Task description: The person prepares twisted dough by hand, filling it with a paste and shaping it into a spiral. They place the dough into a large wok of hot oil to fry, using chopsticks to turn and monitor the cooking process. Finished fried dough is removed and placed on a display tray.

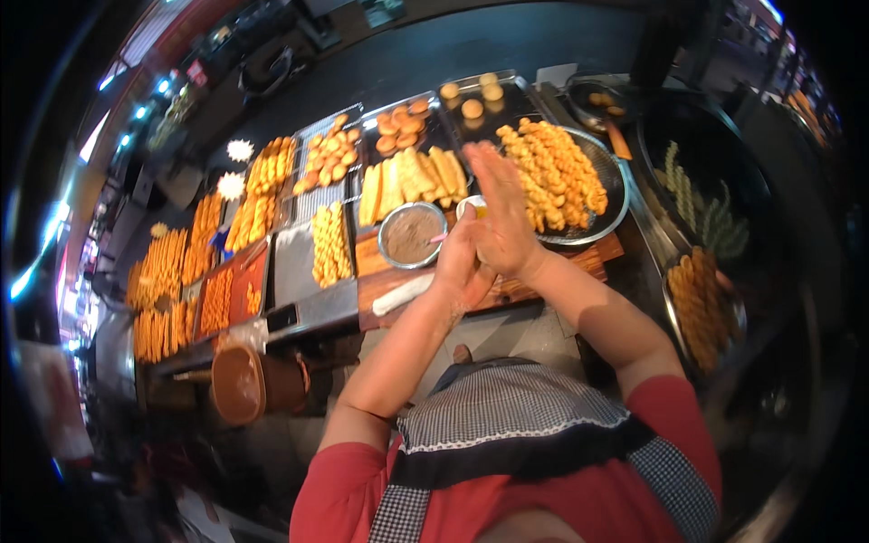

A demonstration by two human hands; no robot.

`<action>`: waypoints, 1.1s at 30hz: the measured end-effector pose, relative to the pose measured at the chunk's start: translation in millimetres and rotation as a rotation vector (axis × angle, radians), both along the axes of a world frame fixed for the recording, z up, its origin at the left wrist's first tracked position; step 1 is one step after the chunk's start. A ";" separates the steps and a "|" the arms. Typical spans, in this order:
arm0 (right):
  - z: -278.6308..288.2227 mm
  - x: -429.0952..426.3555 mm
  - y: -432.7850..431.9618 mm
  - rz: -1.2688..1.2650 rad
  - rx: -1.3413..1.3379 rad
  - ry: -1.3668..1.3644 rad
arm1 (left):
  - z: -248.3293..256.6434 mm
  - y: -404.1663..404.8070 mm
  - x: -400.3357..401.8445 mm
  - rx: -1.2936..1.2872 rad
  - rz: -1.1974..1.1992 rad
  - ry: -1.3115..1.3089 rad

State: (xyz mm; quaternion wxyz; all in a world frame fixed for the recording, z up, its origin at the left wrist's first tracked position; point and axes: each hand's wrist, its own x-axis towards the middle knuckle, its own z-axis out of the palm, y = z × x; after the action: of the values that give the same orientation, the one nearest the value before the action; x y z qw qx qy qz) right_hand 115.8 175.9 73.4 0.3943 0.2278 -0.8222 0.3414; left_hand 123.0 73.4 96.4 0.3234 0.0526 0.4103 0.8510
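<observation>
My left hand point(464, 261) and my right hand point(506, 217) are pressed together, palm to palm, above a wooden board point(506, 293). The right hand's fingers are stretched out straight; much of the left hand is hidden behind it. Nothing shows between the palms. Just left of them stands a metal bowl point(385, 252) of brown powder point(409, 234), with a pink handle point(438, 238) sticking out. A small white bowl point(470, 202) is partly covered by my hands. On the board lies a long white roll point(402, 294), dough or cloth. Right of my hands, a large round strainer point(614, 173) holds fried dough twists point(557, 176).
Trays of fried dough sticks point(411, 178), round pastries point(402, 125) and small twists point(331, 244) line the counter leftward. At right, pale twists point(679, 183) lie in a large dark wok point(730, 146); browned twists point(703, 309) sit nearer. A brown bin point(237, 383) stands below the counter.
</observation>
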 end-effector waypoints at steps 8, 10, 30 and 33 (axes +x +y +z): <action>2.9 -10.0 -24.6 0.169 0.051 0.028 | -3.0 -30.8 4.5 0.031 0.143 -0.062; -38.0 0.0 -42.3 0.088 0.081 0.115 | -1.6 -40.9 5.3 0.061 0.112 -0.067; -57.8 -9.4 -73.1 0.716 -0.556 -0.397 | -129.8 -32.1 -8.8 -0.047 0.347 -0.068; -66.0 -9.4 -56.7 0.840 -1.153 -0.709 | -115.4 -49.5 -4.5 -0.008 0.224 -0.195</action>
State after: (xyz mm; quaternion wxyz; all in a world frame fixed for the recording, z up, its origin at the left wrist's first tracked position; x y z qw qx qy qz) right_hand 106.4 119.2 7.4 0.0034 0.1564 -0.4379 0.8853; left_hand 118.5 23.9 -19.1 0.2647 -0.0776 0.3835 0.8814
